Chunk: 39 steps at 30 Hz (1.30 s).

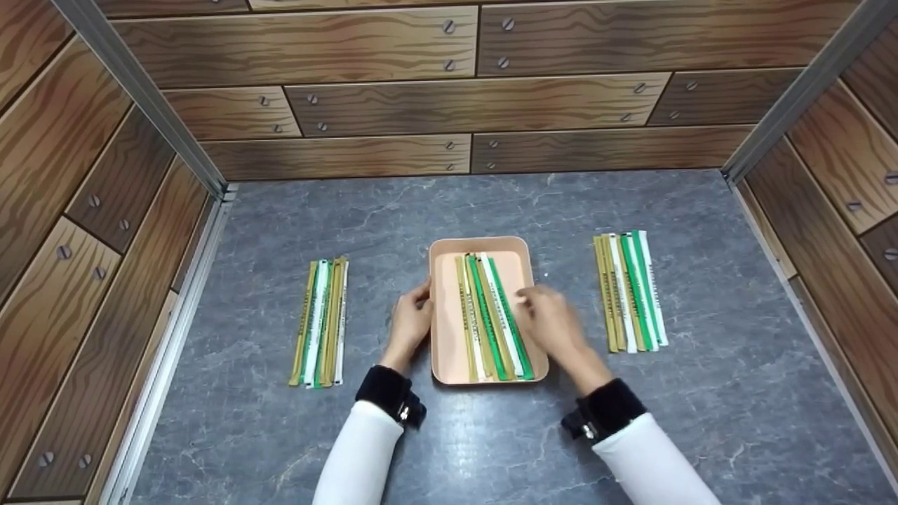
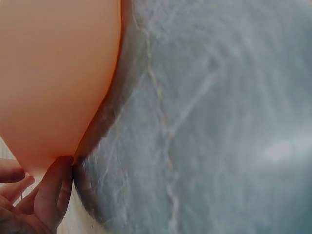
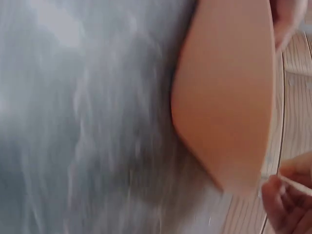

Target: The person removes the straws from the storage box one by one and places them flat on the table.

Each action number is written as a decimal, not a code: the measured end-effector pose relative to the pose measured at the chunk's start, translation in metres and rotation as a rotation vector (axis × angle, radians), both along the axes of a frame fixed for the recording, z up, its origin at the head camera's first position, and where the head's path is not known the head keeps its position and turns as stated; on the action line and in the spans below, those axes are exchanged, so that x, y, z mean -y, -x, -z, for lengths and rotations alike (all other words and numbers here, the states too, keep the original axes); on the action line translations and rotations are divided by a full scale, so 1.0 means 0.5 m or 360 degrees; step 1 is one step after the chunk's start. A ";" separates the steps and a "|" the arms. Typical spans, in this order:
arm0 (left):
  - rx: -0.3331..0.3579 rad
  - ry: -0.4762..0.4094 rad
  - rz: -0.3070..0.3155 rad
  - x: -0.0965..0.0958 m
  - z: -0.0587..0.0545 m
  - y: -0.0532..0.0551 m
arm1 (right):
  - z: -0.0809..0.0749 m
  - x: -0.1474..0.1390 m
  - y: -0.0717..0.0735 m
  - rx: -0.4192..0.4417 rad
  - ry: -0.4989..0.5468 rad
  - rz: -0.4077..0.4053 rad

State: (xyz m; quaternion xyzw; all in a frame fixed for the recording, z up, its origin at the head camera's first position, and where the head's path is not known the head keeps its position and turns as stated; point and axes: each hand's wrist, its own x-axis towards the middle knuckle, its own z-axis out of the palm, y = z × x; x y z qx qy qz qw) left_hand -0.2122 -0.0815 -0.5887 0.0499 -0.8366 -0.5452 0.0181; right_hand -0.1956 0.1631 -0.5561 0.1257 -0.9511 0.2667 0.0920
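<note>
A shallow peach tray (image 1: 484,245) stands upright on the table in the head view. Several long, slim printed stick packets (image 1: 491,308) in gold, white and green lie lengthwise inside, side by side. My left hand (image 1: 410,319) holds the tray's left side; in the left wrist view its fingertips (image 2: 59,165) press at the lower edge of the wall. Over the right rim, my right hand (image 1: 554,326) has bent fingers near the rightmost green packet, slightly blurred. No packet shows in its grasp. The right wrist view catches its fingertips (image 3: 273,187) beside the tray wall (image 3: 224,107).
A row of similar packets (image 1: 320,322) lies left of the tray, and another row (image 1: 629,291) lies to the right. Wood-patterned panels (image 1: 393,105) wall in the grey marbled table (image 1: 484,449) at the back and both sides.
</note>
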 end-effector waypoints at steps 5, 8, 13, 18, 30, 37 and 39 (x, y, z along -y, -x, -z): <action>-0.0004 0.0007 0.0016 -0.001 -0.002 0.001 | 0.015 0.043 -0.014 0.0098 -0.0081 -0.0128; -0.0009 0.0020 0.0034 0.000 -0.003 0.001 | 0.020 0.055 -0.020 0.0181 -0.0145 -0.0043; 0.0004 0.0018 0.0074 0.002 -0.003 0.004 | 0.022 0.068 -0.027 0.0281 -0.0272 0.0067; 0.0007 -0.0022 0.0073 0.001 -0.005 0.003 | 0.025 0.077 -0.026 0.0289 -0.0375 0.0067; -0.0048 0.0189 -0.0021 -0.002 -0.010 -0.003 | 0.028 0.073 -0.024 0.0322 -0.0244 0.0095; -0.0021 0.0148 -0.0011 0.001 -0.005 0.000 | 0.014 0.062 -0.021 0.0315 0.0057 0.0127; -0.0004 0.0131 -0.0008 0.002 -0.003 0.000 | 0.009 0.057 -0.020 0.0323 0.0150 0.0121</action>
